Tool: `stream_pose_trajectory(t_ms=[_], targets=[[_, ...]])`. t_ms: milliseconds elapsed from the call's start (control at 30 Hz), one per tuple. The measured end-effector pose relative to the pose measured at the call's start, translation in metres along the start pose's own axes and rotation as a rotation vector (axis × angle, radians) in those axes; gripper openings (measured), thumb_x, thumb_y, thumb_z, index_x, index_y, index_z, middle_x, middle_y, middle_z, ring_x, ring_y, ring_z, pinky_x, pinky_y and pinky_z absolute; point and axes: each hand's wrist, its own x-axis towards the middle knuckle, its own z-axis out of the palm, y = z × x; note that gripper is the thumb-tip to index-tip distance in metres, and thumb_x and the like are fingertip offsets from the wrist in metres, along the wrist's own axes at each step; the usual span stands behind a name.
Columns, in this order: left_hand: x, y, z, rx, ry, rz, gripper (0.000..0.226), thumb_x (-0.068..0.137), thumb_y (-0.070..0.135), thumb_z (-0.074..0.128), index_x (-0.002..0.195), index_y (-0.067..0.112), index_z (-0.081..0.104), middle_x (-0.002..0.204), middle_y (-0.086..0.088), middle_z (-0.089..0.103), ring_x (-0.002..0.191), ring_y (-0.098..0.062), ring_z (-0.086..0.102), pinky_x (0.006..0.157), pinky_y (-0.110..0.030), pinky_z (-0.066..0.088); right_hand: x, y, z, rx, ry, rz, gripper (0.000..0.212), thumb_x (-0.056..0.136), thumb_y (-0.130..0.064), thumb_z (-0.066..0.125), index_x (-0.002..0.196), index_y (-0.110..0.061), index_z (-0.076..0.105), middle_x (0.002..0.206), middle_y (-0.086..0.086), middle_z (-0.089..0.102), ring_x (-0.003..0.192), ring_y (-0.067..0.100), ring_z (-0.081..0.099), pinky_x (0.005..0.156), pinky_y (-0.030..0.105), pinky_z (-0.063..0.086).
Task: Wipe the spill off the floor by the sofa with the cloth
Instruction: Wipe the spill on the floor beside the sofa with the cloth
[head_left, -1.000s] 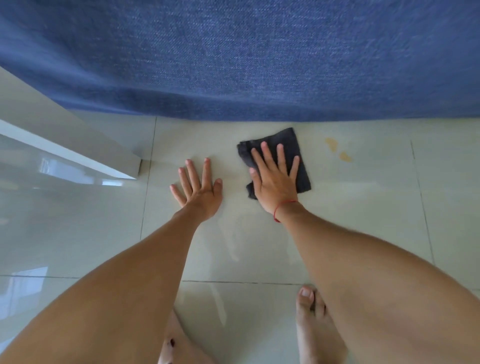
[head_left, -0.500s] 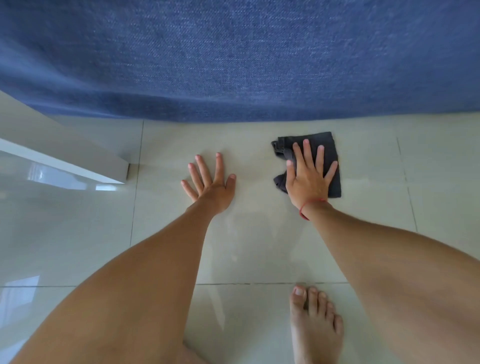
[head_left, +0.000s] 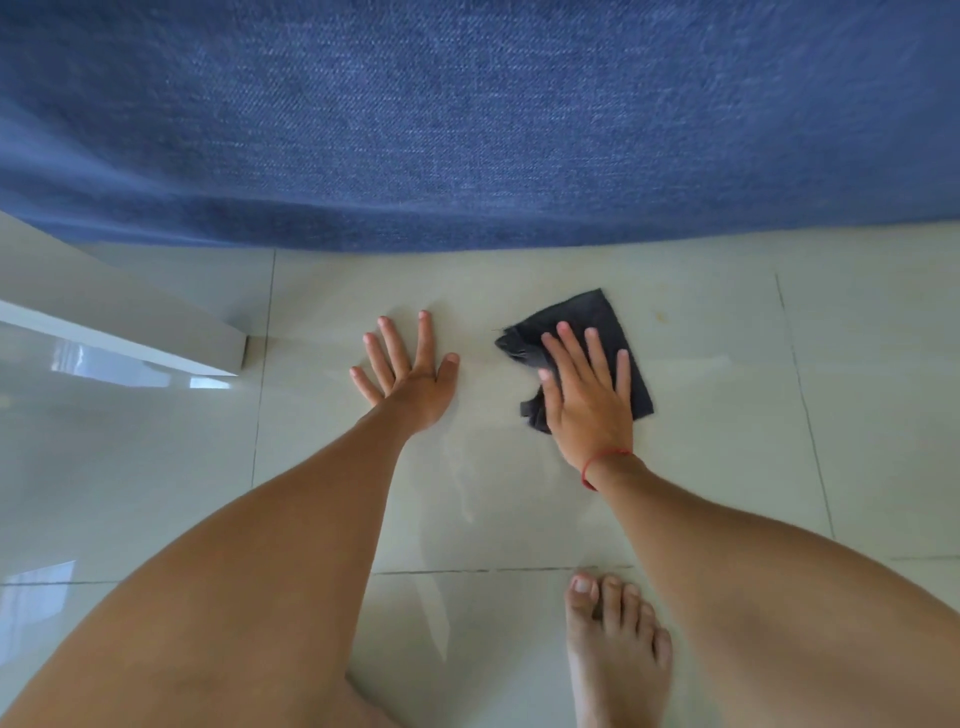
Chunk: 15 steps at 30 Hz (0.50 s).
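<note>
Cloth (head_left: 597, 322), dark grey, crumpled on pale floor tile (head_left: 727, 415) just short of blue sofa (head_left: 467, 130). Right hand (head_left: 587, 395) flat on top, fingers spread, pressing, not clutching. Left hand (head_left: 410, 369) splayed on bare tile beside. Faint yellowish smear (head_left: 661, 314) near cloth's right.

pale tiled floor (head_left: 519, 499), dark cloth (head_left: 587, 317), flat hands, bare foot (head_left: 615, 654)

Lighting: bright, even daylight.
Glare: window reflections on glossy floor (head_left: 467, 519) at left.
Shadows: soft, faint.
Distortion: wide-angle bowing along sofa (head_left: 467, 130) edge.
Blur: slight softness at left margin.
</note>
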Motion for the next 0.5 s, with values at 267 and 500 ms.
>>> stream_pose_trajectory(t_ms=[267,500], targets=[[0.003,-0.001,0.002,0.012,0.012,0.0,0.063,0.098,0.056,0.017,0.148,0.046,-0.02,0.155,0.0,-0.038,0.143,-0.023,-0.034,0.114,-0.051,-0.019,0.04,0.026,-0.014,0.071,0.098,0.407,0.051,0.1,-0.042,0.022,0.15,-0.03,0.023,0.161,-0.009,0.014,0.15,0.021,0.003,0.116,0.057,-0.005],[0.003,0.0,0.002,0.008,0.022,-0.006,0.063,0.098,0.056,0.018,0.148,0.046,-0.018,0.156,-0.001,-0.036,0.144,-0.023,-0.032,0.115,-0.052,-0.018,0.081,-0.019,-0.009,0.065,0.048,0.314,0.051,0.101,-0.041,0.023,0.15,-0.03,0.02,0.162,-0.008,0.009,0.149,0.027,-0.002,0.112,0.061,-0.008]])
